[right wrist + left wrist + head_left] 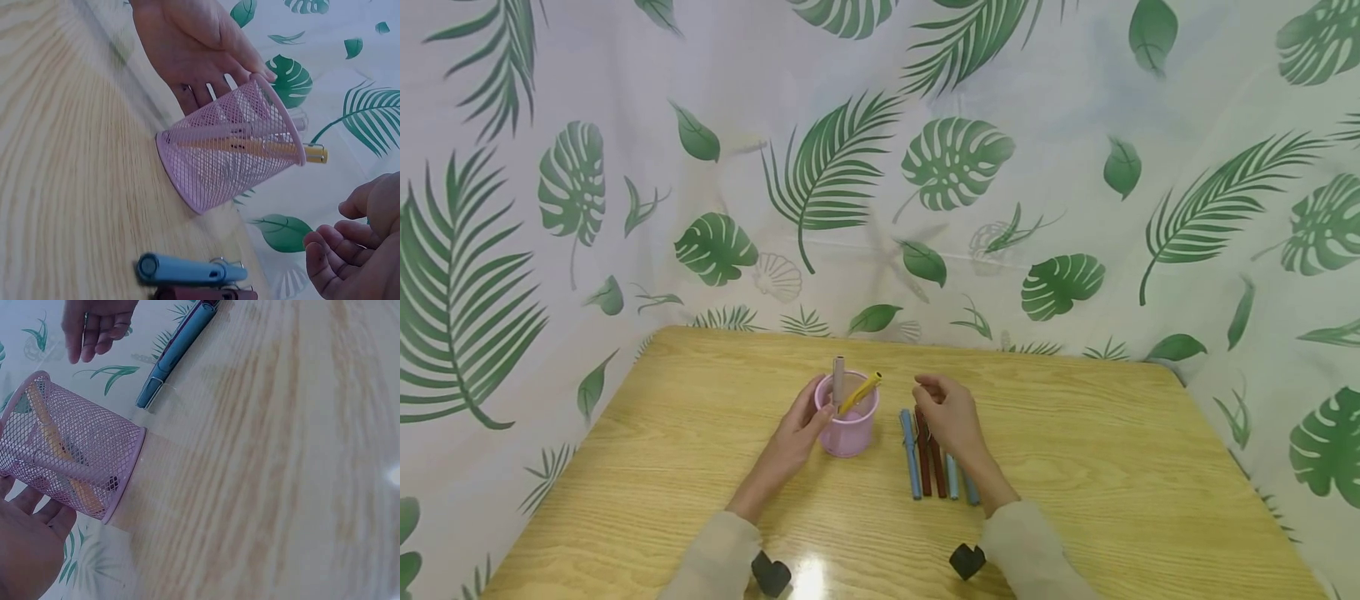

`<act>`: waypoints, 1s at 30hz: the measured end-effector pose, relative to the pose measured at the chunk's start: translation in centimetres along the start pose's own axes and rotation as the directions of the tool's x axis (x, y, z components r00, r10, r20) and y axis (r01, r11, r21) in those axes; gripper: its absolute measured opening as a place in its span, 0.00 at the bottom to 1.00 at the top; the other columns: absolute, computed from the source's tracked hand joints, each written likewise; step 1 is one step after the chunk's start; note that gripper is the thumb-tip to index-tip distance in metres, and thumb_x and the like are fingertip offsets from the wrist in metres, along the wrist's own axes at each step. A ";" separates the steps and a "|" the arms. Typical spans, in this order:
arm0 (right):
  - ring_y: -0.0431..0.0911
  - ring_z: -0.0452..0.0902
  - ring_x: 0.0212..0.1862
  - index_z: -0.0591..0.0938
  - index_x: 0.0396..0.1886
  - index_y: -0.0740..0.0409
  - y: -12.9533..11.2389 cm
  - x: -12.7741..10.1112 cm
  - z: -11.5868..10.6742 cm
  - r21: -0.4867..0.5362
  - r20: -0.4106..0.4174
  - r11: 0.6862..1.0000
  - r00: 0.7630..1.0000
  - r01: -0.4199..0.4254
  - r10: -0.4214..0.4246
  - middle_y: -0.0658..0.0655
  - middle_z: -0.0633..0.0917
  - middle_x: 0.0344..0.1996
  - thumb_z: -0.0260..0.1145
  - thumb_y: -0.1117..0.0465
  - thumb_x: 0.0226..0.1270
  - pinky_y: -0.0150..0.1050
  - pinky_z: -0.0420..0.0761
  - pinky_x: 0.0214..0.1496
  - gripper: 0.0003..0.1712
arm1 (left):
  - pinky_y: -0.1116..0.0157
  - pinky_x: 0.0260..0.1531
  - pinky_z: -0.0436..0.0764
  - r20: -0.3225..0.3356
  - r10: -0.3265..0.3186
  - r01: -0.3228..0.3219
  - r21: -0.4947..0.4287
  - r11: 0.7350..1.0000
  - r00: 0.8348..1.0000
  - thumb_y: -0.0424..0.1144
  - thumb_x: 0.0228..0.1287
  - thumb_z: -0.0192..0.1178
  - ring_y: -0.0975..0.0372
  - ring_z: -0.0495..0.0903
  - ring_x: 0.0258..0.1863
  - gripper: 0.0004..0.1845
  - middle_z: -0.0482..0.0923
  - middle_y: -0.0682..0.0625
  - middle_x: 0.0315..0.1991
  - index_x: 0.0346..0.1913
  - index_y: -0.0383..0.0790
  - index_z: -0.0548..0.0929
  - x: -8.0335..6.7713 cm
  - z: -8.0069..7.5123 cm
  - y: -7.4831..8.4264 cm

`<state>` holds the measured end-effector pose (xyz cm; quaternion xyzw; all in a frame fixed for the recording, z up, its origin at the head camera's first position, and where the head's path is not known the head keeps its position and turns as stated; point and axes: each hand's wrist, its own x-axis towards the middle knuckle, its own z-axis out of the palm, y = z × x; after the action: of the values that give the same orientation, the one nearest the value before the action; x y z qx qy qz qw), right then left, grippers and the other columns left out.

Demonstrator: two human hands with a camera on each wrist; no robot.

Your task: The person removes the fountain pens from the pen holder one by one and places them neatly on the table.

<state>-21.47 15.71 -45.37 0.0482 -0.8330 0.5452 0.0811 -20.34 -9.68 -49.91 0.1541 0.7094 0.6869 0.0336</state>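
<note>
Your left hand (pixel 796 433) rests open against the pink mesh cup (pixel 847 417) (two pens stand in it). Your right hand (pixel 946 413), fingers loosely curled and holding nothing, hovers over the row of pens (pixel 934 462) just right of the cup.

Pink wire-mesh cup (pixel 847 425), metal by the look, matt. Pens (pixel 934 467) right of the cup: smooth plastic with metal clips. Table (pixel 1112 467) under the cup: glossy wood grain. Leaf-print backdrop (pixel 880 167): thin cloth.
</note>
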 end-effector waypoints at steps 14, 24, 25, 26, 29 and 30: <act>0.53 0.84 0.45 0.84 0.57 0.70 -1.0 0.8 2.7 0.005 0.064 0.994 0.992 0.110 -0.110 0.62 0.88 0.43 0.69 0.66 0.71 0.37 0.85 0.44 0.18 | 0.51 0.77 0.57 -0.004 0.022 -0.022 -0.003 1.000 1.000 0.39 0.84 0.49 0.44 0.53 0.79 0.33 0.51 0.33 0.80 0.82 0.32 0.49 0.2 0.1 -0.1; 0.56 0.85 0.44 0.82 0.56 0.74 -1.6 1.2 4.2 0.010 0.069 0.991 0.988 0.134 -0.135 0.65 0.88 0.42 0.72 0.66 0.69 0.39 0.86 0.42 0.21 | 0.51 0.77 0.58 -0.009 0.021 -0.021 -0.022 1.000 1.000 0.38 0.84 0.49 0.43 0.56 0.78 0.33 0.53 0.33 0.80 0.82 0.34 0.51 0.3 0.2 -0.3; 0.56 0.85 0.43 0.83 0.57 0.74 -1.6 1.3 4.3 0.018 0.072 0.992 0.989 0.125 -0.126 0.65 0.88 0.42 0.72 0.66 0.69 0.37 0.86 0.41 0.21 | 0.51 0.77 0.58 -0.008 0.019 -0.019 -0.023 1.000 1.000 0.38 0.84 0.49 0.43 0.56 0.78 0.33 0.53 0.33 0.80 0.82 0.34 0.51 0.3 0.2 -0.3; 0.55 0.85 0.43 0.83 0.57 0.73 -1.6 1.3 4.4 0.023 0.076 0.993 0.990 0.117 -0.119 0.64 0.88 0.41 0.72 0.66 0.69 0.35 0.85 0.40 0.21 | 0.51 0.77 0.58 -0.008 0.020 -0.020 -0.024 1.000 1.000 0.38 0.84 0.49 0.43 0.56 0.78 0.33 0.53 0.33 0.80 0.82 0.34 0.51 0.3 0.2 -0.3; 0.54 0.84 0.41 0.83 0.57 0.71 -1.5 1.3 4.7 0.041 0.084 0.993 0.990 0.106 -0.109 0.63 0.88 0.40 0.72 0.65 0.70 0.31 0.83 0.36 0.20 | 0.51 0.77 0.58 -0.013 0.009 -0.009 -0.020 1.000 1.000 0.39 0.84 0.49 0.44 0.55 0.79 0.33 0.53 0.34 0.80 0.82 0.34 0.50 0.2 0.1 -0.2; 0.53 0.83 0.41 0.84 0.57 0.70 -1.5 1.3 4.8 0.048 0.085 0.994 0.991 0.102 -0.106 0.63 0.88 0.40 0.72 0.65 0.70 0.30 0.83 0.36 0.19 | 0.51 0.77 0.58 -0.016 0.006 -0.006 -0.018 1.000 1.000 0.40 0.84 0.50 0.44 0.56 0.79 0.33 0.54 0.34 0.80 0.82 0.34 0.51 0.1 0.1 -0.2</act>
<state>-22.85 10.75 -45.67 0.1171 -0.8200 0.5556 0.0717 -20.46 -9.52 -50.09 0.1504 0.7030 0.6946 0.0272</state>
